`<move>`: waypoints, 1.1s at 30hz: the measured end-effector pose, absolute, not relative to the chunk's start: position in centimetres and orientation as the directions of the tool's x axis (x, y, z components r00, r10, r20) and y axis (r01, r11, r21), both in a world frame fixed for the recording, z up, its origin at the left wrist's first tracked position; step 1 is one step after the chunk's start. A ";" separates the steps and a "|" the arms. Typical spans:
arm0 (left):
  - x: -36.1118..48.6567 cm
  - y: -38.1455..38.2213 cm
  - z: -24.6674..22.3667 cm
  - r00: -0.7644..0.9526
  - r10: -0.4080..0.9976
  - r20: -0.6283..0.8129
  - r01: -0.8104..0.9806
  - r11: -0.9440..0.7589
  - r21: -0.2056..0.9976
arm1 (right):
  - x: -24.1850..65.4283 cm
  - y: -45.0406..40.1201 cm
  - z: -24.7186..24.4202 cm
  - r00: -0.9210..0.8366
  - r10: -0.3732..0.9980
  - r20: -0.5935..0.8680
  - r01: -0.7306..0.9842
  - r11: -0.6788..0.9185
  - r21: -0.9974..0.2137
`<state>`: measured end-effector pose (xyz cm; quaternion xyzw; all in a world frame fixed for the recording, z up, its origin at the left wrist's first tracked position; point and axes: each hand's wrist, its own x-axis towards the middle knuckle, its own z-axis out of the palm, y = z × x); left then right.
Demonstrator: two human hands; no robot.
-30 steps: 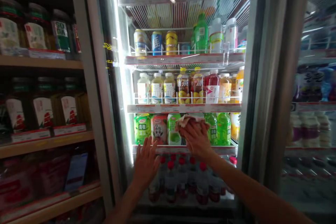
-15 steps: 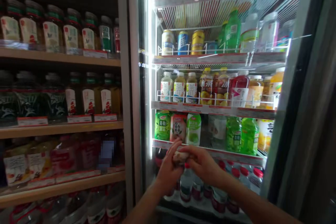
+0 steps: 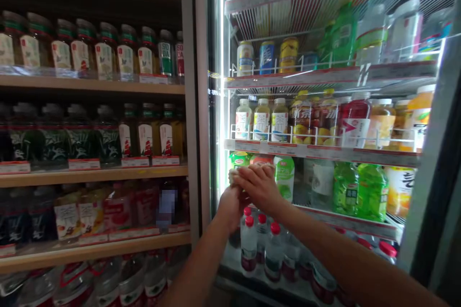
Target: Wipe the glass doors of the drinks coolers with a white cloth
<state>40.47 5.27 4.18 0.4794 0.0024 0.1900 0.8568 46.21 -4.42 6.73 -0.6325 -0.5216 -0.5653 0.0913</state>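
Cloth in the head view: the pale cloth (image 3: 234,176) is bunched between your left hand (image 3: 230,206) and right hand (image 3: 257,188), in front of the lit drinks cooler (image 3: 324,154); a wad pokes out past the right fingertips and a little more shows above the knuckles.
Right hand: it lies on top, fingers side by side and bent down over the cloth, pressing it toward the other palm.
Left hand: it sits underneath, touching the right; its fingers are mostly hidden, so you cannot tell how far they curl or how much cloth they grip.
Folding: the step in hand looks like gathering the cloth into a pad; tuck the loose wad under your right fingertips and squeeze evenly, so that the pad has one flat face and no trailing corner.
Glass: reflections suggest a pane before the bottles; whether the cloth touches it cannot be told.
Behind the fingers: a green-labelled bottle (image 3: 284,177) stands just right of your knuckles, partly covered.
Below: red-capped bottles (image 3: 274,252) stand on the bottom level, under your wrists.
To the left: a wooden shelf (image 3: 93,177) carries more drinks, well apart from both hands.
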 end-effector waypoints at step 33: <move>41.9 9.1 -6.1 0.508 0.240 0.827 -0.155 -0.919 0.362 | 47.7 -11.6 -5.7 -0.001 0.846 0.534 0.733 -0.363 0.576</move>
